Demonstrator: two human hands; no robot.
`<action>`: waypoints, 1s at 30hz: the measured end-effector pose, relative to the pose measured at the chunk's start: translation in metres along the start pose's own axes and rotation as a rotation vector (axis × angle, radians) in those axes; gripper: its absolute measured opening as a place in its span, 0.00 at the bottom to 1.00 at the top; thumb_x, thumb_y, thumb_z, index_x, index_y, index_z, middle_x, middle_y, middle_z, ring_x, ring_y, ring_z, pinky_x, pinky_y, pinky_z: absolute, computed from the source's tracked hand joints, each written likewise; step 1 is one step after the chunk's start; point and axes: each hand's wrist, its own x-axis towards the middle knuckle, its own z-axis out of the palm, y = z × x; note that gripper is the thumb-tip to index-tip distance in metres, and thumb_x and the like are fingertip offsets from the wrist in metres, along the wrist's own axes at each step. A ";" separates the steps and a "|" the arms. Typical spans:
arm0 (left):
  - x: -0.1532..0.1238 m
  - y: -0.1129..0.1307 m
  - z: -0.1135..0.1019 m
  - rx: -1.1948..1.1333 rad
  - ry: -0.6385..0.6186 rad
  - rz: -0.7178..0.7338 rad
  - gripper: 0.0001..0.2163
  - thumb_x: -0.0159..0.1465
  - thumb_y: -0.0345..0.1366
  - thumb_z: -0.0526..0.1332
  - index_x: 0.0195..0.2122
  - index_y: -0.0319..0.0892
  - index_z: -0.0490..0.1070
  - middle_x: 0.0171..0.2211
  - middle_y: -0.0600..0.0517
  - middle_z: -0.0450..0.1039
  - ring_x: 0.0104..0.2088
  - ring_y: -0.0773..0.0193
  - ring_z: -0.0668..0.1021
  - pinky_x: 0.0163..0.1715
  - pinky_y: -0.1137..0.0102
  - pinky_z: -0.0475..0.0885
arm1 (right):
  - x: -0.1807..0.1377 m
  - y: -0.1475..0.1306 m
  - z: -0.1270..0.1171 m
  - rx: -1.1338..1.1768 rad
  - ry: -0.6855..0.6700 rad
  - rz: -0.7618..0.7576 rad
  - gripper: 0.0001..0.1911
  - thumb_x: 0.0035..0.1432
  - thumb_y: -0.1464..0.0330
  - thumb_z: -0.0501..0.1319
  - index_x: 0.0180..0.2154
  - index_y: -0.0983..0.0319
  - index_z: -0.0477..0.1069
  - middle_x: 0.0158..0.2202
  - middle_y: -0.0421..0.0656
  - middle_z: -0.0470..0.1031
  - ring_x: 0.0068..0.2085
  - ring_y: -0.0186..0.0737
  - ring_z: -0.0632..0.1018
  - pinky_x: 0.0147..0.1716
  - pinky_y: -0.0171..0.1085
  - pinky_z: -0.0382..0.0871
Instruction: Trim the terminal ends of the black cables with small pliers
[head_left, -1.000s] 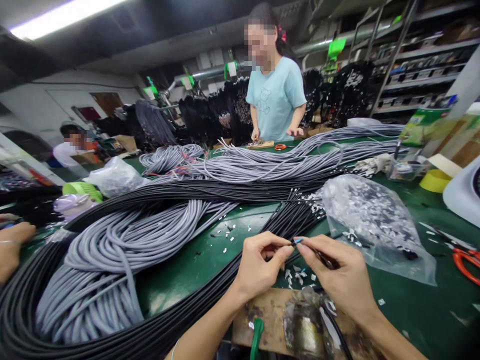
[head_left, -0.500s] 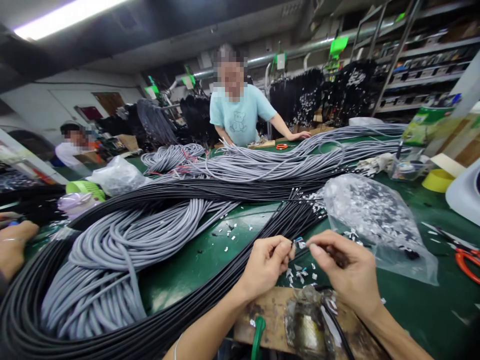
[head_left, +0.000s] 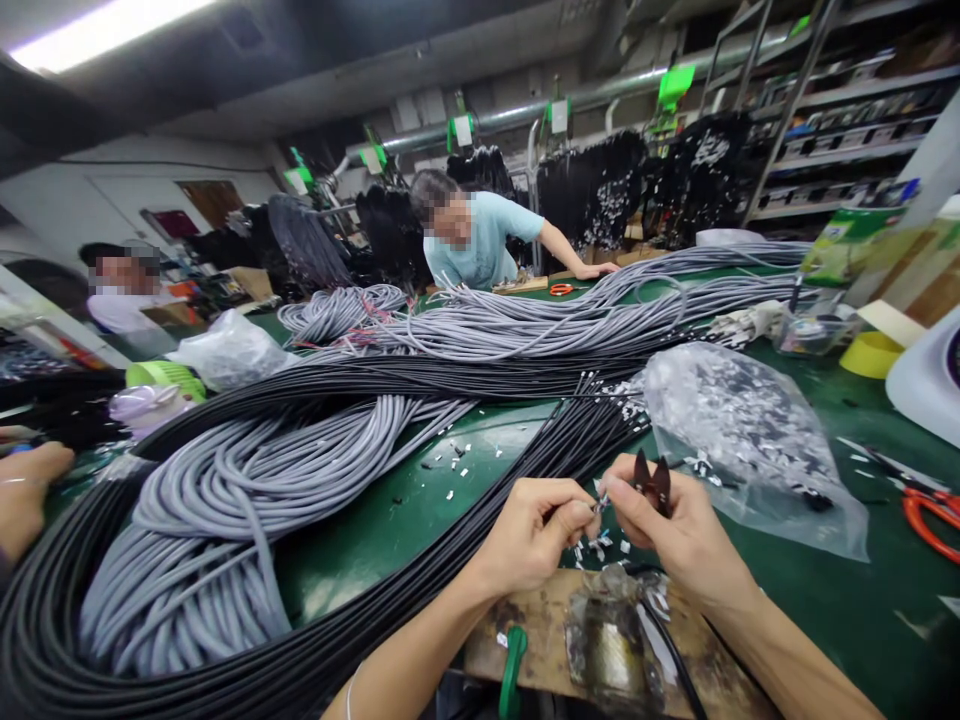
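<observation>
My left hand [head_left: 532, 530] is closed in a pinch on the end of a thin black cable [head_left: 570, 455], just above the green table. My right hand [head_left: 675, 535] faces it, fingertips nearly touching the left ones around a tiny metal piece [head_left: 600, 505]. The dark jaws of small pliers [head_left: 652, 478] stick up from my right fist. Small white and metal bits [head_left: 592, 548] lie scattered under both hands. A worn wooden block [head_left: 555, 640] with a metal fixture sits right below my wrists.
Thick bundles of black cable [head_left: 225, 640] and grey cable [head_left: 247, 490] cover the table's left and middle. A clear bag of small parts [head_left: 742, 430] lies to the right, orange scissors [head_left: 926, 505] beyond. A person in a light blue shirt [head_left: 480, 235] leans over the far side; another person's hand [head_left: 26, 490] rests at left.
My right hand has turned so the pliers' jaws now point up, and both hands sit slightly lower. The person across the table has bent down and moved left.
</observation>
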 end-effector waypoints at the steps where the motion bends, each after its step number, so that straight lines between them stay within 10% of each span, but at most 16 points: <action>1: 0.000 0.000 0.000 0.012 -0.006 0.015 0.20 0.64 0.45 0.51 0.20 0.37 0.65 0.18 0.54 0.60 0.19 0.72 0.61 0.20 0.74 0.57 | -0.001 -0.001 0.000 0.007 -0.010 -0.001 0.14 0.59 0.60 0.56 0.27 0.63 0.65 0.16 0.32 0.51 0.17 0.27 0.53 0.13 0.30 0.45; 21: 0.002 -0.003 0.001 -0.269 0.144 -0.145 0.15 0.56 0.45 0.62 0.25 0.35 0.69 0.16 0.57 0.59 0.13 0.78 0.60 0.10 0.80 0.56 | -0.002 -0.004 0.006 -0.296 0.202 -0.337 0.06 0.57 0.71 0.59 0.30 0.63 0.73 0.23 0.39 0.69 0.23 0.31 0.69 0.21 0.30 0.62; 30: 0.003 0.001 0.002 -0.187 0.190 -0.157 0.13 0.54 0.40 0.65 0.34 0.35 0.72 0.23 0.56 0.63 0.15 0.78 0.63 0.12 0.80 0.59 | -0.002 -0.006 0.006 -0.322 0.268 -0.228 0.04 0.49 0.72 0.61 0.24 0.63 0.72 0.20 0.38 0.67 0.21 0.29 0.65 0.19 0.30 0.58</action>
